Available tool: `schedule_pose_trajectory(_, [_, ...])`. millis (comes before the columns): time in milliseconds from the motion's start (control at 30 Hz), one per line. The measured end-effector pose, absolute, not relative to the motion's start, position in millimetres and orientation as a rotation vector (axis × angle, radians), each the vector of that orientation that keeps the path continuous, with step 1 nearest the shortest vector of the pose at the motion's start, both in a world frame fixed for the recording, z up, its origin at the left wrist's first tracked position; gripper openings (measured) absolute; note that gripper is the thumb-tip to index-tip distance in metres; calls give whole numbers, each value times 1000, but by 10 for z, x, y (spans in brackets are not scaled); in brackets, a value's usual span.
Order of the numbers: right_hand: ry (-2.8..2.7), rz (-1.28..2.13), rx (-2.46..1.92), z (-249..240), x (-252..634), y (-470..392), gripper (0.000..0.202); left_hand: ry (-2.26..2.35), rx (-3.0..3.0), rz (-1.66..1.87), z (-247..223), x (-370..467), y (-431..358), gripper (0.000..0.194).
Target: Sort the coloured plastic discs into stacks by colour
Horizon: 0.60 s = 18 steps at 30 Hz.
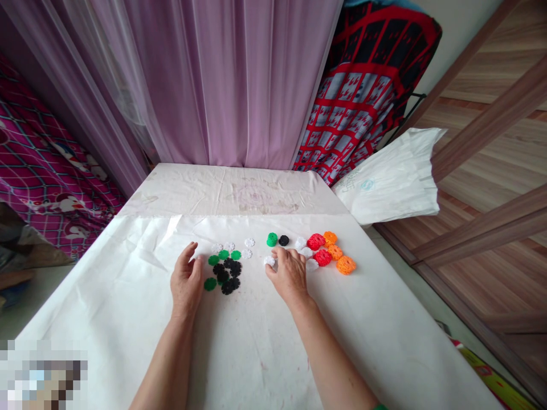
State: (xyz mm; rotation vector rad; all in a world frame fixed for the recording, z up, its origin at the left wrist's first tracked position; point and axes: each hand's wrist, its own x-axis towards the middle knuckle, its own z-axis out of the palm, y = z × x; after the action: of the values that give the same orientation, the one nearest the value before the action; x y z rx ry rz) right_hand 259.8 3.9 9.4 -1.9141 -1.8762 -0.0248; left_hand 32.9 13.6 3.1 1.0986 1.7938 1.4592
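Note:
My right hand [290, 273] pinches a white flower-shaped plastic disc [269, 261] between thumb and fingertips, just above the table. Beside the loose discs, my left hand [187, 279] rests on its edge, thumb and fingers apart, holding nothing. To its right are scattered black discs [235, 267], some overlapping, with several green discs [209, 284] around them. Loose white discs [249, 242] lie just behind. Farther right stand a green stack [272, 239], a black stack [284, 240], red stacks [316, 241] and orange stacks [346, 265]. White discs [312, 265] beside the red ones are partly hidden by my right hand.
A white cloth covers the table [106, 307], with a patterned strip [256, 193] at its far end. A white bag [388, 176] hangs over the right far edge. Purple curtains [239, 85] close off the back, and a wooden door [491, 228] stands at right.

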Motion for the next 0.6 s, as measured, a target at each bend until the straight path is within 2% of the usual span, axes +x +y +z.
schedule_pose_trajectory(233, [-1883,-13,-1946,50,2636,54,28,1791,1080,1456,23,336,145,40])
schedule_pose_trajectory(600, [-2117,50,-1828,210,2435,185,12,1792,1101,1473,2,332,154,39])
